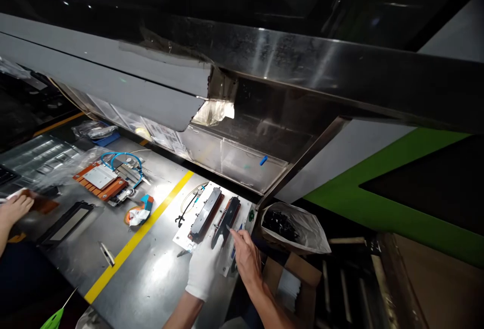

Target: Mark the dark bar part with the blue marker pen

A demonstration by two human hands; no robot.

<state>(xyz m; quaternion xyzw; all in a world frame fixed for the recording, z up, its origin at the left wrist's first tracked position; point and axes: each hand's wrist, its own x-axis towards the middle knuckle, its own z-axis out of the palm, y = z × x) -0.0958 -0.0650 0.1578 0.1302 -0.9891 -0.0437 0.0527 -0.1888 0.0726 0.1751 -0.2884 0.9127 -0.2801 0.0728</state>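
A white fixture plate lies on the metal bench, carrying two long raised blocks with reddish-brown sides. The left block bears a grey-black strip. On the right block is a long black plastic strip. My left hand, in a white glove, is closed at the near end of this black strip; its fingertips are partly hidden. My bare right hand is just to the right, index finger reaching to the strip's near end and the other fingers curled. Whether something small is pinched there cannot be made out.
A yellow line crosses the bench. Left of it are a tape roll, a utility knife, an orange fixture and a black frame. Another person's hand is far left. A bag of black parts stands right.
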